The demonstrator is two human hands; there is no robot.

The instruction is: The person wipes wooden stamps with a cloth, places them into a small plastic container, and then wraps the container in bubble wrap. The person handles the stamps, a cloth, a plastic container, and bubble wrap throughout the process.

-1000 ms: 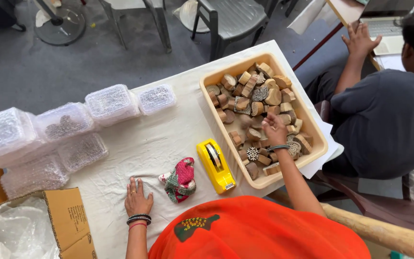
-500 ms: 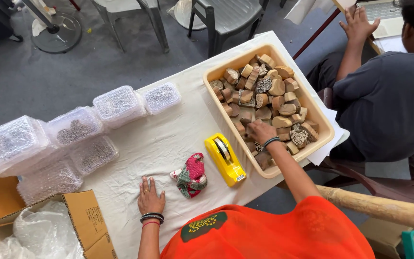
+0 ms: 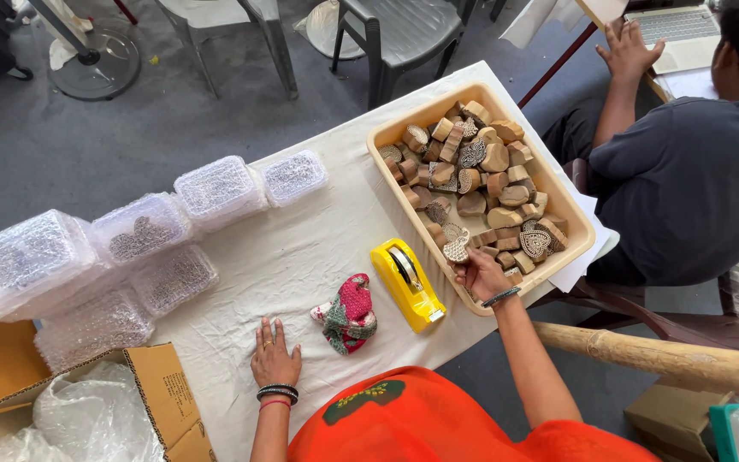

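Head view: right hand (image 3: 481,275) pinches one carved wooden stamp block (image 3: 457,249) at the near edge of the tan tray (image 3: 482,88), which holds dozens of similar wooden blocks, round, heart and oblong. Left hand (image 3: 274,358) lies flat, fingers spread, on the white-clothed desk (image 3: 301,257). Between the hands: one yellow tape dispenser (image 3: 408,283), one red patterned cloth pouch (image 3: 348,313). Six bubble-wrapped bundles (image 3: 138,248) sit at far left, one cardboard box (image 3: 96,411) in the near corner.

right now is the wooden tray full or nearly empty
Mostly full. The tray holds carved wooden blocks piled across nearly its whole floor; a small bare patch shows near the right hand, which holds one block.
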